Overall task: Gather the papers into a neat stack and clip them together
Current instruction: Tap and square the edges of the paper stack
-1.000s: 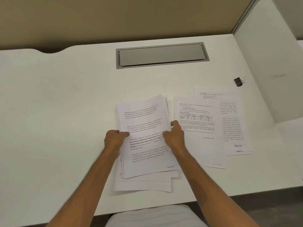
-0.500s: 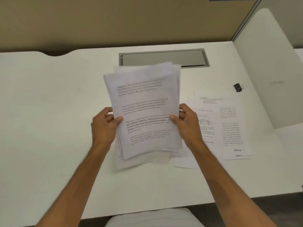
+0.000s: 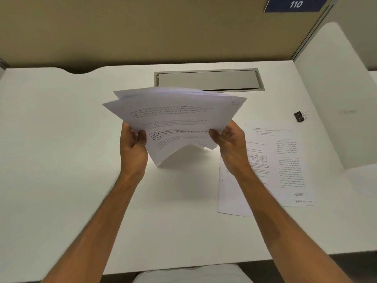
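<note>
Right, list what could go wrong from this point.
1. The bundle of papers is held only at its side edges by the left hand and the right hand; it sags and fans, so sheets could slip out.
2. Loose sheets lie on the desk, partly under the right forearm, and may be left out or swept askew.
3. The binder clip sits off to the right; reaching it means freeing one hand.

A white desk with a curved notch in its far edge carries everything. Set flush into it near the back is a long grey hatch plate. Toward the right side, a few loose printed sheets lie flat and overlapping, their edges askew, and a small black binder clip sits apart from them, nearer the far right corner.
</note>
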The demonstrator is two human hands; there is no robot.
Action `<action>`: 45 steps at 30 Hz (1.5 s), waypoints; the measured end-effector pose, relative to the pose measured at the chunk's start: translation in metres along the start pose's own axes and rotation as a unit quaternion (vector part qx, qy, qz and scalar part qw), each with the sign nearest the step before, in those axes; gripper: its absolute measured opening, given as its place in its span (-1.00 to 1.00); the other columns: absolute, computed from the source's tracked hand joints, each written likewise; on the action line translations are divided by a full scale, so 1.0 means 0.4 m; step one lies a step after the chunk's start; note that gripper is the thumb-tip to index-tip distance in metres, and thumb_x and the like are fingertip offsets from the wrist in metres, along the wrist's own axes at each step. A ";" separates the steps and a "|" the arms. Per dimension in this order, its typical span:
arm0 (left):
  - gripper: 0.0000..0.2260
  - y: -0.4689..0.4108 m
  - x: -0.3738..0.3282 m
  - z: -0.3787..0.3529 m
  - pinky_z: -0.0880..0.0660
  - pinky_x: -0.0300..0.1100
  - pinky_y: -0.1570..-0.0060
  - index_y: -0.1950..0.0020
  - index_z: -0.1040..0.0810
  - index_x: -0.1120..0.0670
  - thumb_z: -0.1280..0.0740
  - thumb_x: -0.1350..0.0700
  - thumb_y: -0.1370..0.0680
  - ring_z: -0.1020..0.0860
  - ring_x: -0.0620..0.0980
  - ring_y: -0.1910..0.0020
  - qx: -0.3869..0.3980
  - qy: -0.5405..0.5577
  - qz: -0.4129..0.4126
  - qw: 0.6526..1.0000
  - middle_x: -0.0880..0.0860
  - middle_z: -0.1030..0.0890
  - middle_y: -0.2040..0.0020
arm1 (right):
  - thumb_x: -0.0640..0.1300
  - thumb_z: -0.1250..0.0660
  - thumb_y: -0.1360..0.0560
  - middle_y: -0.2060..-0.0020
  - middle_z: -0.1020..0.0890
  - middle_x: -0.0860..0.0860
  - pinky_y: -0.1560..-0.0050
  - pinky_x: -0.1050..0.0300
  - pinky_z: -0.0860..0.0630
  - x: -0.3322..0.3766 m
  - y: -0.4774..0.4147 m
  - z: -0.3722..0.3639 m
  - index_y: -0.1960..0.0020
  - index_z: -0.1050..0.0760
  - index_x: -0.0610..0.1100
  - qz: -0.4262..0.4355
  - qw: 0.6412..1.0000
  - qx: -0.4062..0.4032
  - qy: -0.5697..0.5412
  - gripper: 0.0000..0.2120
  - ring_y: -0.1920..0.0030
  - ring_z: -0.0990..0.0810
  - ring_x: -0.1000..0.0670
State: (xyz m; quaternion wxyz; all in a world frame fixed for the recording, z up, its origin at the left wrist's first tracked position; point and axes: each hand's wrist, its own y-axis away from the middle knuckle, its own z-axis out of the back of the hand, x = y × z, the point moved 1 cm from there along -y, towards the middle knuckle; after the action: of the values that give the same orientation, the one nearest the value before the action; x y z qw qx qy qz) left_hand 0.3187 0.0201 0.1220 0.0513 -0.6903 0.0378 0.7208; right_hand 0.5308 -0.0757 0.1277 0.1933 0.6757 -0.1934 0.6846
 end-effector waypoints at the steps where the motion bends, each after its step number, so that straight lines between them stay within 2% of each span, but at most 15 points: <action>1: -0.61 0.002 0.001 0.000 -0.57 -0.13 -0.13 -0.38 -0.40 0.08 -0.14 0.42 -0.63 -0.56 -0.11 -0.15 0.004 -0.001 0.004 1.000 -0.10 -0.59 -0.11 | -0.31 -0.34 -0.55 -0.13 -0.66 -0.07 -0.23 -0.14 -0.59 -0.006 0.001 -0.002 -0.27 -0.54 -0.14 -0.009 1.000 0.002 0.004 -0.70 -0.19 -0.64 -0.11; 3: -0.65 0.002 0.000 0.002 -0.53 -0.27 -0.08 -0.37 -0.40 -0.01 -0.15 0.34 -0.67 -0.56 -0.17 -0.15 0.009 -0.004 0.007 1.000 -0.13 -0.58 -0.13 | -0.32 -0.33 -0.57 -0.14 -0.67 -0.09 -0.26 -0.18 -0.57 -0.018 0.001 -0.006 -0.27 -0.56 -0.19 -0.025 1.000 0.002 0.016 -0.71 -0.21 -0.64 -0.15; 6: -0.66 -0.007 -0.005 0.007 -0.52 -0.31 -0.07 -0.34 -0.41 -0.01 -0.13 0.33 -0.67 -0.56 -0.19 -0.16 0.003 -0.019 -0.007 1.000 -0.14 -0.59 -0.14 | -0.33 -0.31 -0.59 -0.14 -0.68 -0.14 -0.25 -0.13 -0.58 -0.023 -0.004 -0.014 -0.28 -0.56 -0.27 -0.031 0.999 0.001 0.034 -0.72 -0.18 -0.65 -0.16; 9: -0.66 -0.009 -0.009 0.005 -0.50 -0.35 -0.04 -0.18 -0.40 -0.12 -0.11 0.34 -0.68 -0.54 -0.29 -0.07 0.000 -0.041 -0.017 0.999 -0.18 -0.56 -0.09 | -0.28 -0.33 -0.59 -0.15 -0.68 -0.10 -0.23 -0.12 -0.60 -0.021 -0.008 -0.022 -0.31 -0.54 -0.20 -0.043 0.997 0.006 0.056 -0.71 -0.17 -0.65 -0.14; 14: -0.79 -0.011 0.029 0.003 -0.50 -0.46 0.07 -0.21 -0.34 -0.03 -0.10 0.27 -0.70 -0.54 -0.32 -0.03 0.023 -0.087 -0.003 0.996 -0.21 -0.53 -0.08 | -0.24 -0.34 -0.59 -0.20 -0.66 -0.08 -0.26 -0.14 -0.58 -0.045 -0.010 -0.021 -0.36 -0.49 -0.15 -0.058 0.995 0.012 0.079 -0.66 -0.20 -0.64 -0.11; 19: -0.78 -0.008 0.071 0.016 -0.45 -0.34 -0.01 -0.20 -0.41 -0.02 -0.10 0.26 -0.70 -0.53 -0.21 -0.10 0.030 -0.125 0.032 0.991 -0.19 -0.56 -0.08 | -0.24 -0.33 -0.60 -0.18 -0.65 -0.02 -0.23 0.02 -0.60 -0.058 0.000 -0.024 -0.38 -0.47 -0.14 -0.074 0.990 0.025 0.121 -0.64 -0.19 -0.63 -0.08; 22: -0.82 0.003 0.077 0.021 -0.45 -0.43 0.07 -0.22 -0.40 0.01 -0.09 0.23 -0.71 -0.54 -0.26 -0.04 0.036 -0.144 0.041 0.988 -0.23 -0.55 -0.04 | -0.21 -0.35 -0.59 -0.19 -0.66 -0.04 -0.21 0.00 -0.60 -0.060 0.004 -0.025 -0.37 -0.49 -0.14 -0.084 0.984 0.010 0.154 -0.65 -0.12 -0.62 -0.08; 25: -0.87 0.011 0.079 0.029 -0.45 -0.44 0.10 -0.22 -0.39 0.07 -0.09 0.13 -0.73 -0.55 -0.29 0.00 0.035 -0.146 0.036 0.988 -0.25 -0.56 -0.03 | -0.13 -0.42 -0.55 -0.17 -0.66 -0.02 0.00 0.22 -0.57 -0.059 0.008 -0.020 -0.35 -0.51 -0.11 -0.078 0.978 -0.005 0.192 -0.62 0.00 -0.59 -0.03; 27: -0.91 0.014 0.078 0.035 -0.49 -0.43 0.01 -0.21 -0.38 0.03 -0.14 0.13 -0.72 -0.56 -0.29 -0.06 0.038 -0.118 0.028 0.992 -0.25 -0.57 -0.07 | -0.08 -0.47 -0.51 -0.14 -0.63 0.02 0.11 0.34 -0.46 -0.055 0.011 -0.018 -0.33 -0.51 -0.06 -0.070 0.975 -0.008 0.212 -0.59 0.06 -0.56 0.01; 30: -0.89 0.013 0.076 0.038 -0.54 -0.34 -0.10 -0.20 -0.38 0.02 -0.21 0.16 -0.69 -0.56 -0.23 -0.16 0.041 -0.071 0.018 0.996 -0.23 -0.58 -0.13 | -0.06 -0.49 -0.49 -0.02 -0.57 0.03 0.16 0.39 -0.37 -0.047 0.013 -0.011 -0.29 -0.54 -0.03 -0.062 0.970 -0.012 0.235 -0.61 0.16 -0.49 0.14; 36: -0.81 -0.007 0.056 0.034 -0.55 -0.21 -0.13 -0.14 -0.43 -0.10 -0.26 0.20 -0.66 -0.58 -0.20 -0.10 0.041 -0.027 0.007 0.999 -0.23 -0.61 -0.09 | -0.04 -0.51 -0.46 0.04 -0.60 -0.01 0.18 0.37 -0.43 -0.012 0.017 -0.008 -0.24 -0.58 -0.06 -0.051 0.973 -0.020 0.225 -0.63 0.21 -0.48 0.10; 38: -0.79 -0.015 0.049 0.036 -0.53 -0.26 -0.10 -0.14 -0.45 -0.09 -0.25 0.24 -0.66 -0.58 -0.20 -0.07 0.035 -0.007 -0.001 0.999 -0.16 -0.62 -0.08 | -0.03 -0.54 -0.43 0.03 -0.55 -0.02 0.17 0.49 -0.45 0.027 0.016 -0.013 -0.21 -0.54 -0.02 -0.021 0.975 -0.036 0.220 -0.61 0.13 -0.50 0.13; 40: -0.80 -0.018 0.046 0.036 -0.52 -0.31 -0.05 -0.16 -0.46 -0.04 -0.24 0.27 -0.66 -0.58 -0.24 -0.03 0.034 -0.011 -0.003 0.999 -0.15 -0.62 -0.07 | 0.00 -0.54 -0.42 0.00 -0.55 -0.02 0.06 0.53 -0.42 0.080 0.014 -0.021 -0.20 -0.50 -0.06 0.047 0.967 -0.078 0.239 -0.58 0.03 -0.53 0.04; 42: -0.81 -0.019 0.048 0.038 -0.53 -0.33 -0.04 -0.22 -0.45 0.06 -0.23 0.28 -0.66 -0.58 -0.27 -0.02 0.034 -0.019 -0.003 0.999 -0.13 -0.61 -0.09 | 0.04 -0.52 -0.43 -0.13 -0.58 -0.05 -0.16 0.31 -0.43 0.143 0.014 -0.036 -0.29 -0.49 -0.16 0.147 0.938 -0.136 0.283 -0.47 -0.13 -0.53 -0.06; 45: -0.79 -0.019 0.051 0.039 -0.54 -0.30 -0.09 -0.26 -0.44 0.03 -0.22 0.27 -0.67 -0.59 -0.25 -0.06 0.037 -0.025 -0.003 0.999 -0.13 -0.61 -0.11 | 0.10 -0.46 -0.46 -0.38 -0.49 -0.17 -0.38 -0.04 -0.32 0.247 0.018 -0.069 -0.44 -0.42 -0.23 0.305 0.846 -0.184 0.397 -0.33 -0.41 -0.42 -0.16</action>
State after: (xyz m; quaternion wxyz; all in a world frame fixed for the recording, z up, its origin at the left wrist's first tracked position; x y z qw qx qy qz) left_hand 0.3034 0.0300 0.1026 0.0802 -0.6700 0.0613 0.7355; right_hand 0.5023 -0.0669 0.2263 0.1560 0.2049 -0.4192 0.8706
